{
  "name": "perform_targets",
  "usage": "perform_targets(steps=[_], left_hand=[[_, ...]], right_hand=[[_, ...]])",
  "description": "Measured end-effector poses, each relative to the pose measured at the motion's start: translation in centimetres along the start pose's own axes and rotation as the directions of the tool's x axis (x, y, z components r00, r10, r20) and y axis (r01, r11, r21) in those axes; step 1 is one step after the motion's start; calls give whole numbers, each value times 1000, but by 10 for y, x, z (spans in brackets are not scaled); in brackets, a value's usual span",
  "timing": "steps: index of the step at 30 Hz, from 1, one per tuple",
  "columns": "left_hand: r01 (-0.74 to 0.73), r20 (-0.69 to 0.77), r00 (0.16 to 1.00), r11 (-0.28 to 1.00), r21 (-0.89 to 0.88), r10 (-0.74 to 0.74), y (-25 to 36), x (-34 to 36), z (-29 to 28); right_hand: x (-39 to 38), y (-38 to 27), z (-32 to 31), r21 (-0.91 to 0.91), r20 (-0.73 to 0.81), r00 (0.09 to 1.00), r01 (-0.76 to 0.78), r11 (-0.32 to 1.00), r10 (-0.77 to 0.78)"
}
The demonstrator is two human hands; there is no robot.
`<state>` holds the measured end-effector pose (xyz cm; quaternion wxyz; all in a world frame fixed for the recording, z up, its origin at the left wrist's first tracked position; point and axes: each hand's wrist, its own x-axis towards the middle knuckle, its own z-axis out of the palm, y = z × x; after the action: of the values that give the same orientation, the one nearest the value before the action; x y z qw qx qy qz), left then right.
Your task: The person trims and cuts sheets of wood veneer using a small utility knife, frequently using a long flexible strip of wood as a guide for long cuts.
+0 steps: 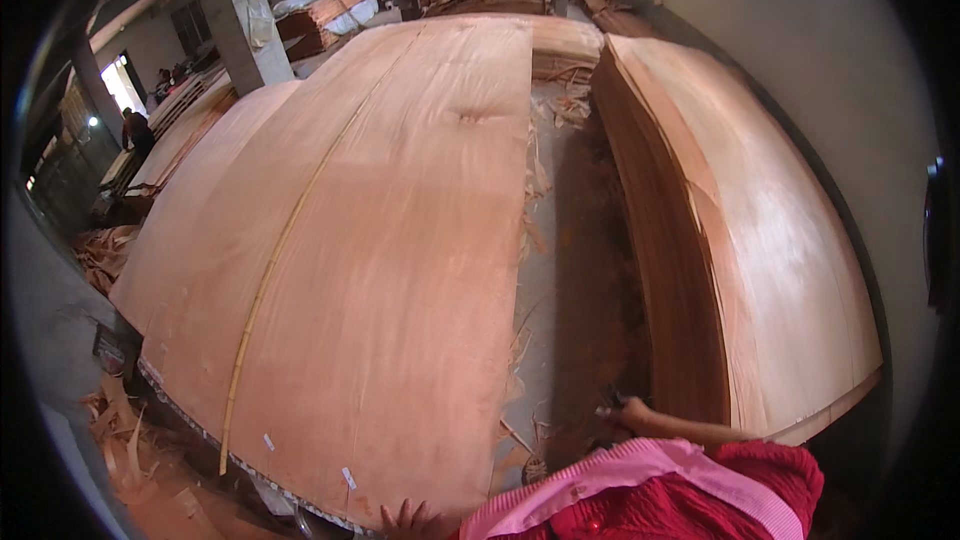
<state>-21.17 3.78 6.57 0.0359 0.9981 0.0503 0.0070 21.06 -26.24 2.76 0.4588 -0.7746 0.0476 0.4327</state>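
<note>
Broad sheets of reddish wood veneer point(420, 240) lie stacked at table height in front of me. My left hand point(410, 520) rests on the near edge of the top sheet, fingers spread, and is partly cut off by the lower rim. My right hand point(632, 414) hangs over the gap beside the stack, closed around a small dark tool point(612, 402) whose kind I cannot make out. A long thin bamboo stick point(262, 285) lies lengthwise on the sheet, left of the middle. Two small white strips point(348, 478) sit near the sheet's front edge.
To the right stands another tall veneer stack point(780, 230), along the wall. Veneer scraps point(535, 190) litter the narrow floor gap between the stacks, and more scraps point(130, 440) lie at the near left. A pillar point(250, 20) stands behind; a person point(137, 132) is far left.
</note>
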Motion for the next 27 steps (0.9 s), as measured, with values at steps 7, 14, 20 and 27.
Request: perform_targets(steps=[7, 14, 20, 27], left_hand=[[494, 52, 870, 864, -100, -491, 7, 50, 20], [321, -476, 785, 918, -234, -396, 19, 394, -4], [115, -83, 990, 991, 64, -110, -53, 674, -12], [629, -260, 748, 777, -15, -610, -176, 947, -7]], right_hand=[[121, -126, -104, 94, 114, 989, 82, 992, -92], [274, -277, -172, -149, 172, 962, 237, 960, -211], [374, -406, -185, -108, 290, 916, 318, 942, -276], [487, -555, -156, -53, 401, 872, 329, 943, -281]])
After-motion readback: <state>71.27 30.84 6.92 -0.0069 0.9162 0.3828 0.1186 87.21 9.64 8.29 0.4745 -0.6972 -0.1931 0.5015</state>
